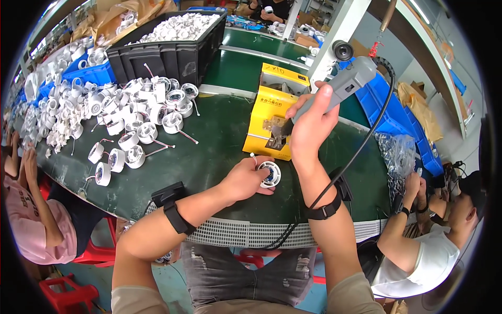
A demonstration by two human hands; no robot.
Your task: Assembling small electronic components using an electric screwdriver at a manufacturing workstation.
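My left hand (pixel 241 179) is closed on a small round white housing (pixel 276 174) with an open face and dark parts inside, just above the green table (pixel 219 123). My right hand (pixel 314 120) grips a grey electric screwdriver (pixel 350 81), held at a slant with its top up and to the right. The screwdriver's lower end points toward a yellow box-shaped machine (pixel 254 115) with a metal mechanism in its front, probably a screw feeder. My fingers hide the tip, so I cannot tell if it touches the machine.
Several white housings with wires (pixel 135 156) and a heap of white parts (pixel 63 115) cover the left. A black crate (pixel 162 62) stands behind them. A black cable (pixel 366 141) loops past my right forearm. Blue trays (pixel 384 107) lie right. People sit on both sides.
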